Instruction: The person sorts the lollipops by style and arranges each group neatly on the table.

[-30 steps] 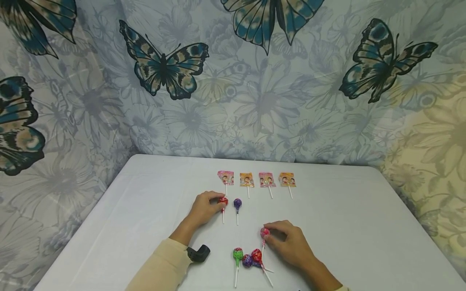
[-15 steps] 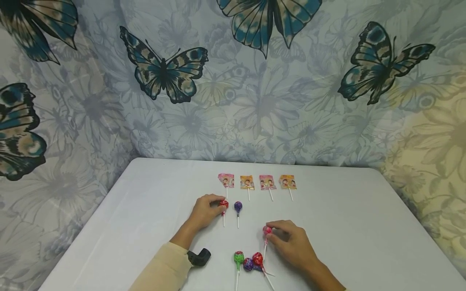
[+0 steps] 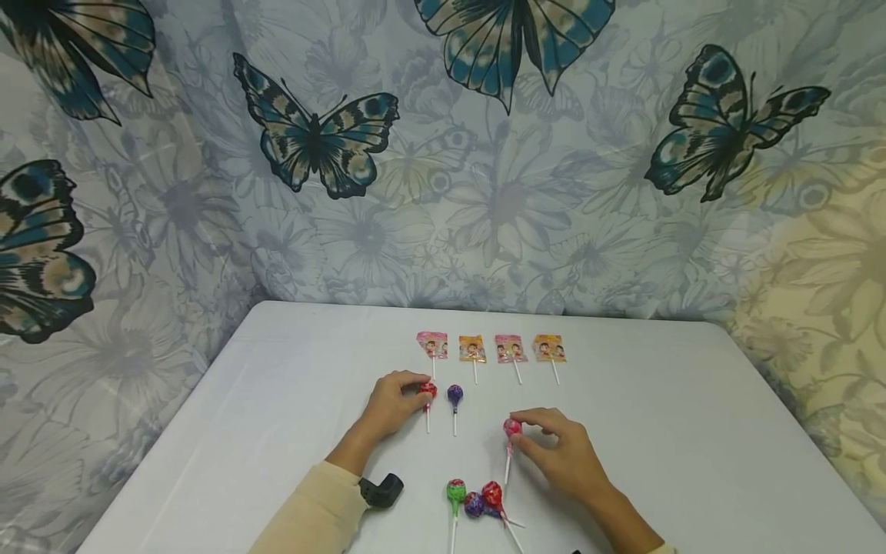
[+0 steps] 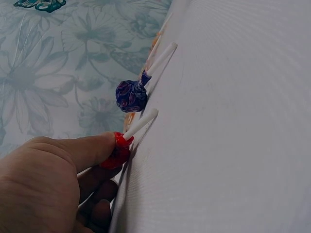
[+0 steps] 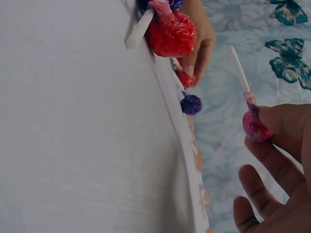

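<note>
My left hand (image 3: pixel 393 402) pinches the wrapped head of a red lollipop (image 4: pixel 119 154) that lies on the table, its stick toward me. Just right of it lies a purple lollipop (image 3: pixel 454 395), untouched. Between thumb and fingertips my right hand (image 3: pixel 564 454) holds a pink lollipop (image 5: pixel 256 125) by its head, with the stick hanging down toward me in the head view. Nearer to me sits a small cluster: a green lollipop (image 3: pixel 456 492), a purple one (image 3: pixel 474 505) and a red one (image 3: pixel 492 494), which partly covers another purple wrapper.
A row of flat-wrapped lollipops, pink (image 3: pixel 432 346) and orange (image 3: pixel 473 349) in turn, lies toward the back of the white table (image 3: pixel 664 400). Behind the table hangs a butterfly-patterned cloth (image 3: pixel 498 192). A black wrist device (image 3: pixel 382 491) sits at the left sleeve.
My right hand has carried the pink lollipop a little forward and to the right, away from the cluster. The left hand stays on the red lollipop; the head view has shifted slightly.
</note>
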Demonstrator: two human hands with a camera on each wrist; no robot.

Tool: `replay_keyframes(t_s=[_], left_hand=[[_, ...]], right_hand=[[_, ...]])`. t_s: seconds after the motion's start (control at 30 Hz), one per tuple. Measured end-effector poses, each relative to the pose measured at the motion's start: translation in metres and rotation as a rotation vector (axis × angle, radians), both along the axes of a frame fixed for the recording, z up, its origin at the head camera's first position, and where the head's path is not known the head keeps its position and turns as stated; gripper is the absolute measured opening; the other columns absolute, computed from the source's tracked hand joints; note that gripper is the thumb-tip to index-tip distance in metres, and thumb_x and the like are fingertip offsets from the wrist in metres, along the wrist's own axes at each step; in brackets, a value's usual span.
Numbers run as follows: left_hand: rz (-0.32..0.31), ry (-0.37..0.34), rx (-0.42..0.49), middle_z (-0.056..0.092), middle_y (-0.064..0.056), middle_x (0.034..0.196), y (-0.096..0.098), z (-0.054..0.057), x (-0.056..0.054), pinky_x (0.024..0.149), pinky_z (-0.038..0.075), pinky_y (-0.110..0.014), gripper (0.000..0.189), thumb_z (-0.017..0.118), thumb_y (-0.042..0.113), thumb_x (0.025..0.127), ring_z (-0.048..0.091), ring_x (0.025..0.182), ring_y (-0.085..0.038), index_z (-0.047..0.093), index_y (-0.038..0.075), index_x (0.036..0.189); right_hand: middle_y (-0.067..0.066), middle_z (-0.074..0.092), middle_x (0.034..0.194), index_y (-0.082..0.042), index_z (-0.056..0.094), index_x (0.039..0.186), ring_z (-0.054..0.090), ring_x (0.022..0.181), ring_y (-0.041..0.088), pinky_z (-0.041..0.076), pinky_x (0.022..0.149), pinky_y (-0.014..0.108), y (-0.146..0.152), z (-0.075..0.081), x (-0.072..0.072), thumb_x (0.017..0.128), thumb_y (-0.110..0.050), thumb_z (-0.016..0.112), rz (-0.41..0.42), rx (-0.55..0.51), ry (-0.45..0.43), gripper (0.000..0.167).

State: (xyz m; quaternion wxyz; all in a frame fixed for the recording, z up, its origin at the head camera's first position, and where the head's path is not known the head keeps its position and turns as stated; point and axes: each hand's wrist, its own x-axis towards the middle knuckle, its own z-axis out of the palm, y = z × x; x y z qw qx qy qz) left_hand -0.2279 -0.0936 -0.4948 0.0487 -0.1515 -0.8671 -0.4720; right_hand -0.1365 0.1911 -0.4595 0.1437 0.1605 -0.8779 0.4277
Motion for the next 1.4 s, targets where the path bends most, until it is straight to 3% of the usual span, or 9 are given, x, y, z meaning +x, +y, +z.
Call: replay_keyframes(t_s=[0.3, 0.47, 0.87, 1.4], left_hand=[[-0.007, 0.004, 0.000, 0.068, -0.006, 0.109, 0.001, 0.004, 0.001, 0.095, 0.043, -0.046, 0.030, 0.078, 0.011, 0.081, 0.058, 0.108, -0.029, 0.073, 0.005, 0.110], [-0.006, 0.011, -0.019, 0.068, -0.006, 0.109, 0.001, 0.003, 0.000, 0.095, 0.043, -0.046, 0.030, 0.078, 0.013, 0.081, 0.058, 0.108, -0.029, 0.073, 0.006, 0.110], [0.008, 0.001, -0.021, 0.068, -0.004, 0.109, 0.000, 0.001, 0.000, 0.096, 0.043, -0.045, 0.029, 0.078, 0.014, 0.082, 0.058, 0.109, -0.027, 0.073, 0.008, 0.110], [0.000, -0.006, -0.020, 0.067, -0.006, 0.112, 0.000, 0.000, 0.001, 0.097, 0.041, -0.047, 0.029, 0.077, 0.015, 0.083, 0.057, 0.111, -0.029, 0.073, 0.008, 0.111]], right_hand=[[-0.011, 0.069, 0.100, -0.011, 0.074, 0.105, 0.062, 0.092, 0.022, 0.050, 0.075, 0.043, 0.000, 0.005, -0.009, 0.078, -0.009, 0.081, 0.022, -0.017, 0.036, 0.027], [-0.011, 0.069, 0.101, -0.014, 0.074, 0.105, 0.062, 0.091, 0.021, 0.049, 0.074, 0.043, -0.001, 0.006, -0.016, 0.079, -0.009, 0.080, 0.037, -0.018, 0.052, 0.027], [-0.008, 0.070, 0.101, -0.007, 0.073, 0.107, 0.062, 0.092, 0.021, 0.050, 0.075, 0.046, -0.008, 0.007, -0.036, 0.081, -0.008, 0.079, 0.056, 0.011, -0.002, 0.027], [-0.004, 0.071, 0.095, -0.010, 0.075, 0.105, 0.062, 0.089, 0.019, 0.050, 0.072, 0.035, -0.019, 0.002, -0.067, 0.081, -0.012, 0.078, 0.055, 0.059, -0.144, 0.024]])
